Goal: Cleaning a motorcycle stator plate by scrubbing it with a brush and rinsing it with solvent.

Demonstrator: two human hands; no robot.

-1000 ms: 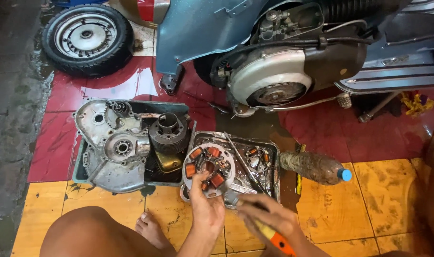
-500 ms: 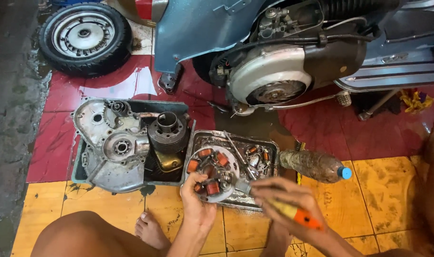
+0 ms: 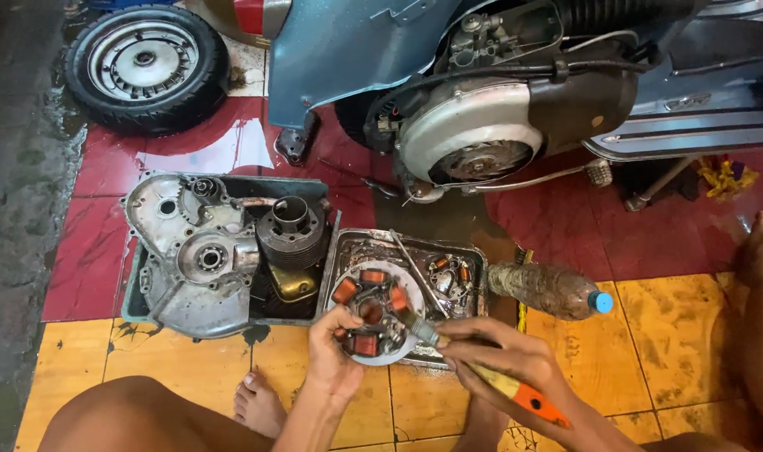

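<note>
My left hand [image 3: 335, 356] grips the near edge of a round stator plate [image 3: 373, 311] with orange-brown coils, held over a shallow metal tray [image 3: 475, 255]. My right hand [image 3: 499, 356] holds a paintbrush with an orange handle [image 3: 532, 403]; its bristles [image 3: 415, 322] touch the plate's right side. A second smaller coil plate [image 3: 448, 276] lies in the tray behind.
A dark tray [image 3: 134, 305] to the left holds an engine casing [image 3: 201, 255] and a cylinder [image 3: 291, 222]. A plastic bottle with a blue cap [image 3: 549, 289] lies right of the metal tray. A blue scooter [image 3: 482, 92] stands behind, a loose wheel [image 3: 143, 63] at the back left.
The right hand has shifted right and up, bringing the brush tip onto the stator plate. The left hand keeps its hold on the plate.
</note>
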